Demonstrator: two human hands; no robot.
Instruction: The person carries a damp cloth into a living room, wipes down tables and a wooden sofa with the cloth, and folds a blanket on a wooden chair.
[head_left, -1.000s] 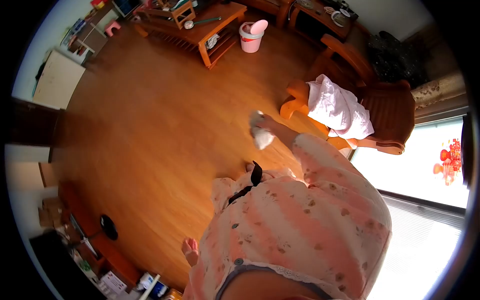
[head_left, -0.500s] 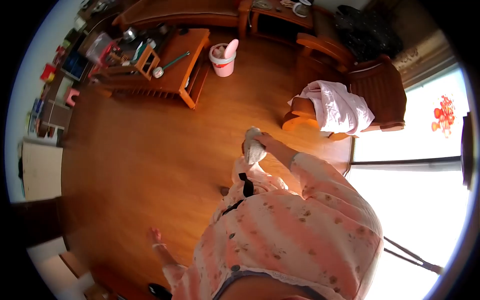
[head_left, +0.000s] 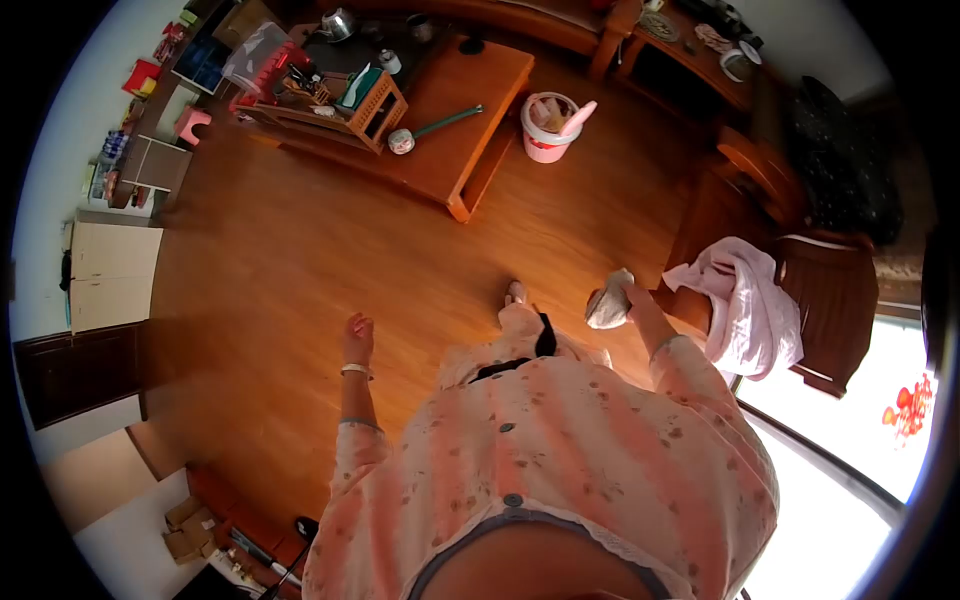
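The right hand [head_left: 638, 297] is closed round a bunched pale grey cloth [head_left: 608, 302], held above the floor [head_left: 270, 270], near the arm of a wooden chair [head_left: 830, 300]; the picture does not show whether cloth and chair touch. The left hand [head_left: 360, 338] is loosely spread with its fingers a little curled, out over the floor. A broad stretch of floor runs from the near edge of the bench [head_left: 430, 168] back to the person's feet and across to a cream cabinet [head_left: 115, 275]. A pink bucket [head_left: 545, 148] stands just beside the bench's right edge, narrowing the way there, and a pale pink cloth [head_left: 755, 310] hangs over the chair's arm. Along the bench's near edge sits a slatted rack [head_left: 372, 125]; a green stick [head_left: 448, 121] points from a round container [head_left: 401, 142] towards the right edge. The round container and the bucket both carry red markings, too small to read; a red decoration [head_left: 910, 408] shows on the window
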